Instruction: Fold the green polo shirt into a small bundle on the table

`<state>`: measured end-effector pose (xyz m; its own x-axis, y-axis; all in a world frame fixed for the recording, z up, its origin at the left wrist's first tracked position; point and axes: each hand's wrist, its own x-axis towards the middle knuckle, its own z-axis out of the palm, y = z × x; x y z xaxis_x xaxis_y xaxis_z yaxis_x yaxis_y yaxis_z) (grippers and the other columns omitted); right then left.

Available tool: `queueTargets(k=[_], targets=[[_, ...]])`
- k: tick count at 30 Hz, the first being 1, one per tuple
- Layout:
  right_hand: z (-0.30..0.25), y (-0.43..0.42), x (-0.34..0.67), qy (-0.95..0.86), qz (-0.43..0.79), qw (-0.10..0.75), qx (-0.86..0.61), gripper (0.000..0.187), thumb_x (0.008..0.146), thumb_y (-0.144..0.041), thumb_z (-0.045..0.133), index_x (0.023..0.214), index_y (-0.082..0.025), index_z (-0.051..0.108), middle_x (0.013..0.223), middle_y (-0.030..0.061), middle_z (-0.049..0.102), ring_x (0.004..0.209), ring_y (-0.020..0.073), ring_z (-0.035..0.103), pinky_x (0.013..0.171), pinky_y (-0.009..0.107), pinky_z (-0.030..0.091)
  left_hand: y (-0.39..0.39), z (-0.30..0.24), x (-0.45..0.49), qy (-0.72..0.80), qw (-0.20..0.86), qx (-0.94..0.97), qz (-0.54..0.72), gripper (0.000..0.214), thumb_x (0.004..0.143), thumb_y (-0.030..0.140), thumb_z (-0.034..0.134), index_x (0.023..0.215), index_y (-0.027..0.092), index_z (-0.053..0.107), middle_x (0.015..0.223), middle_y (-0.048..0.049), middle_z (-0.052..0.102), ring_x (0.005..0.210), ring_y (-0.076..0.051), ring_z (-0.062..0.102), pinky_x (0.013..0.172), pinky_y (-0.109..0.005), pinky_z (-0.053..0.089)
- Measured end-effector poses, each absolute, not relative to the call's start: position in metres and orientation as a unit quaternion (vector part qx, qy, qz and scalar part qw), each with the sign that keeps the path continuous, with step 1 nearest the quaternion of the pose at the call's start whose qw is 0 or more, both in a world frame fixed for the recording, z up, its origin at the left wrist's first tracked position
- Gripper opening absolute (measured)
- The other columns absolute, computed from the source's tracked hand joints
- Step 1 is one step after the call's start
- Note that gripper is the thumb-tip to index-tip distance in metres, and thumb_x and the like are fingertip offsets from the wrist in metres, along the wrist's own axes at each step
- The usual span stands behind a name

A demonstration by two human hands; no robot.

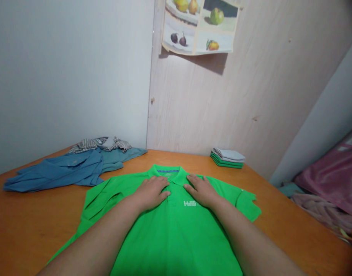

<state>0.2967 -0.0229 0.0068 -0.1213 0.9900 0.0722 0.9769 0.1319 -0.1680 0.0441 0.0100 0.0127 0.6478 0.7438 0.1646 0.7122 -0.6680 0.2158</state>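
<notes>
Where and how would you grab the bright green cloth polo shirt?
Likely at both shoulders, just outside the collar, coming from above with fingers curled under the far edge, thumbs on top. The shirt lies spread front up, collar end away from the person, and the left hand and right hand rest palm down beside the collar.

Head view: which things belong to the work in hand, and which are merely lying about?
In use: green polo shirt; left hand, right hand, both on it; orange table beneath.
Seemingly unused: blue garments; striped cloth; folded stack; pink fabric; fruit poster.
</notes>
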Motion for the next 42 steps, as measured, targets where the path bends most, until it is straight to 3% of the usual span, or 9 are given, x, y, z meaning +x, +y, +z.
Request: queueTargets(k=[3,6,9,15,18,21,29,42], targets=[[0.009,-0.023,0.296,-0.752,0.031,0.094,-0.652,0.062,0.099,-0.059,0.033,0.146,-0.022,0.050,0.152,0.0082,0.048,0.140,0.0250,0.041,0.116,0.041,0.023,0.010,0.012,0.044,0.402,0.071,0.904,0.123,0.044,0.093,0.046,0.051,0.131,0.027,0.061,0.148,-0.0077,0.052,0.135,-0.033,0.046,0.107,-0.053,0.039],[0.011,-0.022,0.297,-0.745,-0.008,0.118,-0.657,0.051,0.100,-0.053,0.035,0.125,-0.022,0.067,0.127,0.0101,0.067,0.119,0.0237,0.057,0.103,0.034,0.037,0.010,0.012,0.044,0.401,0.069,0.905,0.125,0.043,0.094,0.046,0.051,0.131,0.028,0.061,0.147,-0.0066,0.053,0.134,-0.033,0.047,0.107,-0.053,0.040],[0.009,-0.021,0.299,-0.735,-0.039,0.124,-0.665,0.048,0.100,-0.051,0.036,0.116,-0.022,0.070,0.112,0.0106,0.069,0.108,0.0239,0.059,0.094,0.033,0.040,0.010,0.012,0.044,0.401,0.067,0.905,0.125,0.042,0.094,0.046,0.051,0.130,0.028,0.061,0.147,-0.0064,0.053,0.134,-0.033,0.047,0.107,-0.053,0.040],[0.006,-0.018,0.304,-0.741,-0.026,0.133,-0.658,0.050,0.100,-0.052,0.036,0.127,-0.022,0.065,0.122,0.0099,0.067,0.115,0.0233,0.057,0.100,0.031,0.038,0.008,0.015,0.045,0.407,0.073,0.903,0.115,0.043,0.094,0.045,0.051,0.132,0.028,0.060,0.148,-0.0065,0.052,0.134,-0.034,0.047,0.105,-0.054,0.041],[0.003,-0.016,0.307,-0.723,-0.010,0.122,-0.680,0.058,0.101,-0.053,0.030,0.139,-0.018,0.056,0.140,0.0118,0.059,0.130,0.0240,0.050,0.109,0.033,0.032,0.008,0.015,0.045,0.407,0.072,0.903,0.115,0.043,0.094,0.046,0.052,0.132,0.028,0.060,0.148,-0.0063,0.053,0.134,-0.034,0.047,0.105,-0.053,0.041],[-0.002,-0.014,0.309,-0.712,0.025,0.073,-0.698,0.071,0.100,-0.058,0.027,0.153,-0.013,0.038,0.160,0.0134,0.035,0.147,0.0272,0.029,0.119,0.041,0.020,0.009,0.014,0.045,0.405,0.069,0.904,0.118,0.043,0.094,0.046,0.051,0.132,0.027,0.060,0.148,-0.0068,0.053,0.133,-0.033,0.047,0.106,-0.053,0.040],[-0.008,-0.011,0.319,-0.641,0.035,0.033,-0.766,0.092,0.095,-0.072,0.018,0.158,-0.006,0.019,0.165,0.0168,0.013,0.153,0.0293,0.007,0.121,0.049,0.010,0.010,0.012,0.044,0.397,0.073,0.906,0.126,0.042,0.094,0.046,0.052,0.130,0.027,0.061,0.147,-0.0074,0.053,0.134,-0.033,0.047,0.107,-0.053,0.039],[-0.013,-0.009,0.337,-0.574,0.042,0.004,-0.818,0.099,0.091,-0.077,0.014,0.159,-0.006,0.018,0.166,0.0175,0.010,0.153,0.0315,0.006,0.120,0.056,0.008,0.006,0.017,0.046,0.407,0.090,0.902,0.116,0.041,0.093,0.045,0.051,0.128,0.028,0.062,0.148,-0.0085,0.052,0.132,-0.036,0.048,0.103,-0.060,0.041]])
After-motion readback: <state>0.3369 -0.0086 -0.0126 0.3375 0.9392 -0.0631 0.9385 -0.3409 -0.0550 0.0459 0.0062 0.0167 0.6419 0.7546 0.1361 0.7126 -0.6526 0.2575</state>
